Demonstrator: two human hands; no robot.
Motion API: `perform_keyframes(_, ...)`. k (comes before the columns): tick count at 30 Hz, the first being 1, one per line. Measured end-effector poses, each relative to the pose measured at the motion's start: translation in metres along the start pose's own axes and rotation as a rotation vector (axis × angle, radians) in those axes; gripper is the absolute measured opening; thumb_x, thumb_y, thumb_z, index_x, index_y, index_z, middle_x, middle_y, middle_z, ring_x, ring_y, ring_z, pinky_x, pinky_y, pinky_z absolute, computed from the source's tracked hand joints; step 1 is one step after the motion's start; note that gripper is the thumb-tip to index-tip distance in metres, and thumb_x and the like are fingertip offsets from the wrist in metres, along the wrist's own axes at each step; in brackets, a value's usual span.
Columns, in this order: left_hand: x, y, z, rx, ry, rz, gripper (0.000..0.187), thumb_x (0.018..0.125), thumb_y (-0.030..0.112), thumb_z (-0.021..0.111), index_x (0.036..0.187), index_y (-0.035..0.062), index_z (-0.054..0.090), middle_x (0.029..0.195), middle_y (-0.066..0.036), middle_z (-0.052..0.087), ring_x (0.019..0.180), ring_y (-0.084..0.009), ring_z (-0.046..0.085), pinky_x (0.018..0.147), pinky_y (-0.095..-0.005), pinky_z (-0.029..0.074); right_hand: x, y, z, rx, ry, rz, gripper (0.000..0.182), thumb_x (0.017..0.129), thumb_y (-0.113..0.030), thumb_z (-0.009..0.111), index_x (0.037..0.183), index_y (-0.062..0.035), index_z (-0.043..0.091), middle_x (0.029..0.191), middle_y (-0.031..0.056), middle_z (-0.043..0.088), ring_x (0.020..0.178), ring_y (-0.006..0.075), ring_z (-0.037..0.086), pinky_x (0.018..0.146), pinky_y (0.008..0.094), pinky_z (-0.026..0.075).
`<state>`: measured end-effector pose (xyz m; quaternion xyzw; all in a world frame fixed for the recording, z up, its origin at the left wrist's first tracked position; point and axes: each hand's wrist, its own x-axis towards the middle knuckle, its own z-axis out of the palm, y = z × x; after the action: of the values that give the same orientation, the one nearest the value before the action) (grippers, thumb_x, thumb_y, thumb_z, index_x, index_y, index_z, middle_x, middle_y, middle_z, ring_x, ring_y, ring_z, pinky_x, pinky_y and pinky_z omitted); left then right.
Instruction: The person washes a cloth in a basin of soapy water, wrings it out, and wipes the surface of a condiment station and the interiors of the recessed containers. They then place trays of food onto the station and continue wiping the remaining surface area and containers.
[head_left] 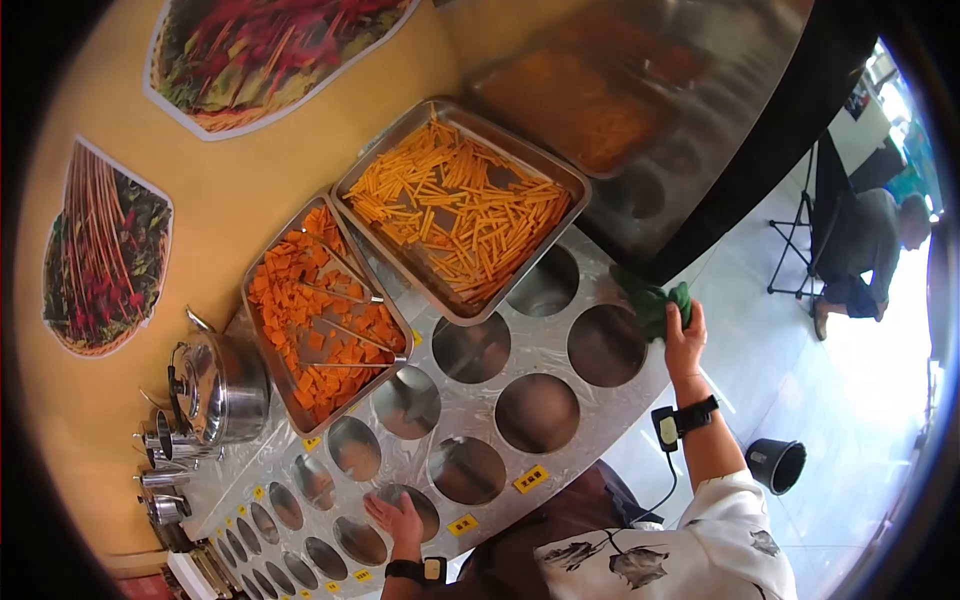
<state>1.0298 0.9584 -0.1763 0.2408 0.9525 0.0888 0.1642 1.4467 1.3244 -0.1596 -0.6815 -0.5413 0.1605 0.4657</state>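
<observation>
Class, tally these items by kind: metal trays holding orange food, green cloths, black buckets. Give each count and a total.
metal food trays: 2 (strips tray, squares tray)
green cloth: 1
black bucket: 1
Total: 4

wall [250, 190]: yellow, with vegetable pictures [105, 260]
floor [850, 400]: pale, shiny tiles
light: bright daylight from the right
bucket [775, 465]: black, on floor

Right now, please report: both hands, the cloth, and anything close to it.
Right hand grips green cloth at counter edge. Left hand flat on steel counter, fingers open. Tray of orange sticks sits nearby, apart from cloth.
</observation>
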Motion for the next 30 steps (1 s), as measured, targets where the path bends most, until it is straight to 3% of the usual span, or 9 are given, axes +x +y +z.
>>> perform_keyframes(3,0.011,0.03,0.002,0.045,-0.008,0.071,0.079,0.089,0.034,0.058,0.143,-0.008,0.02,0.151,-0.028,0.016,0.141,-0.0423,0.013,0.115,-0.0494,0.014,-0.009,-0.032,0.026,0.54,-0.09,0.293,0.027,0.093,-0.024,0.063,0.105,-0.0003,0.06,0.086,0.0029,0.061,0.08,0.0096,0.052,0.074,0.0264,0.045)
perform_keyframes(8,0.05,0.058,0.009,0.122,0.063,0.239,0.078,0.09,0.037,0.057,0.143,-0.0078,0.021,0.15,-0.029,0.019,0.14,-0.0425,0.016,0.114,-0.049,0.017,0.005,-0.054,0.11,0.695,0.038,0.316,0.038,0.094,-0.024,0.061,0.12,0.0022,0.054,0.105,0.0096,0.061,0.094,0.0155,0.055,0.084,0.0279,0.045)
perform_keyframes(9,0.062,0.054,0.013,0.032,0.031,0.317,0.078,0.089,0.038,0.057,0.142,-0.007,0.023,0.147,-0.03,0.026,0.137,-0.0433,0.024,0.112,-0.0482,0.022,0.01,-0.031,0.14,0.465,0.071,0.159,0.044,0.092,-0.024,0.061,0.126,0.0007,0.05,0.117,0.0164,0.058,0.107,0.0263,0.054,0.094,0.0354,0.041)
perform_keyframes(10,0.069,0.05,0.014,-0.057,0.001,0.392,0.078,0.089,0.04,0.058,0.142,-0.0063,0.025,0.143,-0.031,0.032,0.133,-0.044,0.031,0.11,-0.0474,0.027,0.016,-0.03,0.148,0.468,0.045,0.162,0.044,0.092,-0.024,0.061,0.126,0.0007,0.05,0.117,0.0164,0.058,0.107,0.0263,0.054,0.094,0.0354,0.041)
perform_keyframes(12,0.07,0.055,0.009,-0.014,-0.007,0.34,0.076,0.088,0.041,0.058,0.14,-0.0052,0.028,0.136,-0.031,0.04,0.125,-0.0446,0.041,0.104,-0.0477,0.033,0.025,-0.036,0.166,-0.3,-0.057,-0.343,0.049,0.088,-0.023,0.063,0.129,-0.0016,0.048,0.124,0.0218,0.054,0.116,0.0367,0.049,0.101,0.0434,0.037)
perform_keyframes(15,0.086,0.055,0.015,0.048,0.002,0.27,0.072,0.087,0.044,0.058,0.136,-0.0034,0.035,0.122,-0.031,0.053,0.109,-0.045,0.055,0.093,-0.0491,0.043,0.03,-0.047,0.193,-0.48,-0.173,-0.32,0.054,0.083,-0.022,0.064,0.131,-0.0046,0.048,0.127,0.0213,0.052,0.118,0.0399,0.045,0.103,0.047,0.034)
perform_keyframes(18,0.086,0.059,0.022,0.061,0.058,0.219,0.068,0.086,0.05,0.056,0.127,-0.003,0.043,0.108,-0.028,0.061,0.094,-0.0448,0.061,0.081,-0.0514,0.048,0.042,-0.025,0.242,-0.001,-0.399,-0.426,0.057,0.08,-0.025,0.064,0.131,-0.0061,0.047,0.13,0.0192,0.051,0.118,0.0388,0.046,0.104,0.0453,0.034)
perform_keyframes(27,0.087,0.068,0.011,0.044,0.01,0.215,0.064,0.085,0.046,0.059,0.124,-0.0026,0.044,0.107,-0.028,0.061,0.094,-0.0452,0.06,0.08,-0.0511,0.048,-0.063,-0.122,0.247,-0.209,-0.638,-0.693,0.042,0.088,-0.02,0.058,0.126,-0.0049,0.051,0.122,0.0211,0.055,0.119,0.0373,0.049,0.103,0.0453,0.038)
perform_keyframes(30,0.088,0.062,0.019,0.041,0.105,0.297,0.064,0.085,0.046,0.058,0.123,-0.0025,0.044,0.106,-0.028,0.061,0.094,-0.0454,0.06,0.08,-0.0517,0.047,-0.118,-0.153,0.257,-0.011,-0.899,-0.254,0.04,0.085,-0.018,0.06,0.123,-0.0055,0.056,0.122,0.0189,0.056,0.119,0.0364,0.048,0.103,0.0444,0.038)
